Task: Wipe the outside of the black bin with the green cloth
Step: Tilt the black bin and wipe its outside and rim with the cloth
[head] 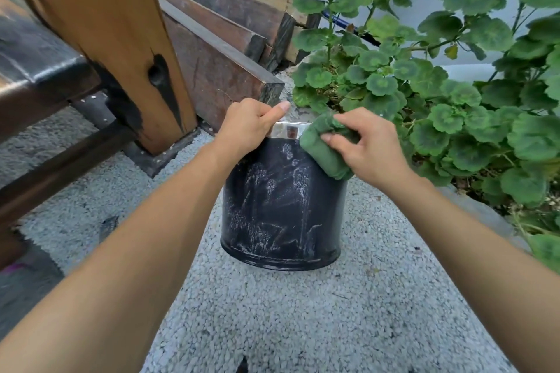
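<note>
The pale pebbled ground (303,312) lies closest, and on it stands the round black metal bin (278,206), upright, just beside a leafy green geranium plant (439,100). The left hand (247,126) hooks its fingers over the bin's shiny silver rim (288,130) and grips it, probably to stop the bin sliding or turning. The right hand (368,150) holds the folded green cloth (325,148), fingers curled on it, and presses it to the upper right wall just under the rim. The whitish streaks lower down look unwiped.
</note>
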A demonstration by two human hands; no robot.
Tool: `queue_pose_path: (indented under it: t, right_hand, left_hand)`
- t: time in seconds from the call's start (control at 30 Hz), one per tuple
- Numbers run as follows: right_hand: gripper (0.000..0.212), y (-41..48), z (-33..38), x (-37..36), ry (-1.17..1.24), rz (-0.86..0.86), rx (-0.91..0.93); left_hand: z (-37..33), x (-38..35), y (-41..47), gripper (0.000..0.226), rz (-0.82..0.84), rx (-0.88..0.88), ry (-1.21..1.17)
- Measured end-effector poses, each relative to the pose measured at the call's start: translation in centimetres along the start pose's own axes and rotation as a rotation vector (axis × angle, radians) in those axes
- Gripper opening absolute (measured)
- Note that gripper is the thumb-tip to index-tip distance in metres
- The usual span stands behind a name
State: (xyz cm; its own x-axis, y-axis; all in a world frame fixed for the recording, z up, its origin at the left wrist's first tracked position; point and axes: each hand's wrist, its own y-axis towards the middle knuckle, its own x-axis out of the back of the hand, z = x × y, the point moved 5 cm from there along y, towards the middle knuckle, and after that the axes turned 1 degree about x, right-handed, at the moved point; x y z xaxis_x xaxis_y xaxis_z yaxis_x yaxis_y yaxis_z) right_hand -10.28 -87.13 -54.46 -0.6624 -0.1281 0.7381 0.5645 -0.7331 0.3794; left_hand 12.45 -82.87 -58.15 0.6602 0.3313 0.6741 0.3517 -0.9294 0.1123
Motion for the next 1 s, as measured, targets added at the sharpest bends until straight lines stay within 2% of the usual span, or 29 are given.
queue_pose_path:
  t: [0.1,0.33,0.43,0.53,0.63,0.83,1.0]
  right_hand:
    - [0.006,-3.1,-0.5,-2.0,-0.007,0.097,0.037]
    - [0.024,-14.3,-2.5,-7.4,0.080,0.334,0.020]
    - [0.023,-16.7,-2.1,-8.5,0.110,0.362,0.067]
    - [0.020,-16.6,-2.0,-7.8,0.178,0.366,-0.005]
    - [0.017,-13.8,-1.6,-5.2,0.221,0.264,-0.115]
    - [0.011,-4.7,-2.5,1.7,0.389,-0.196,-0.223]
    - [0.016,-2.8,-2.5,-0.5,0.354,-0.167,-0.242]
  left_hand:
    - [0.0,0.0,0.3,0.070,0.003,0.009,0.001]
    - [0.4,0.1,0.3,0.070,-0.013,0.023,-0.002]
    - [0.2,0.1,0.2,0.074,-0.011,0.024,0.003]
    - [0.1,0.0,0.0,0.070,-0.013,0.021,-0.002]
    - [-0.1,-0.2,-0.2,0.072,-0.006,0.012,-0.006]
    - [-0.4,-0.5,-0.7,0.069,-0.001,-0.006,0.008]
    - [-0.4,-0.1,-0.7,0.069,-0.008,-0.011,0.040]
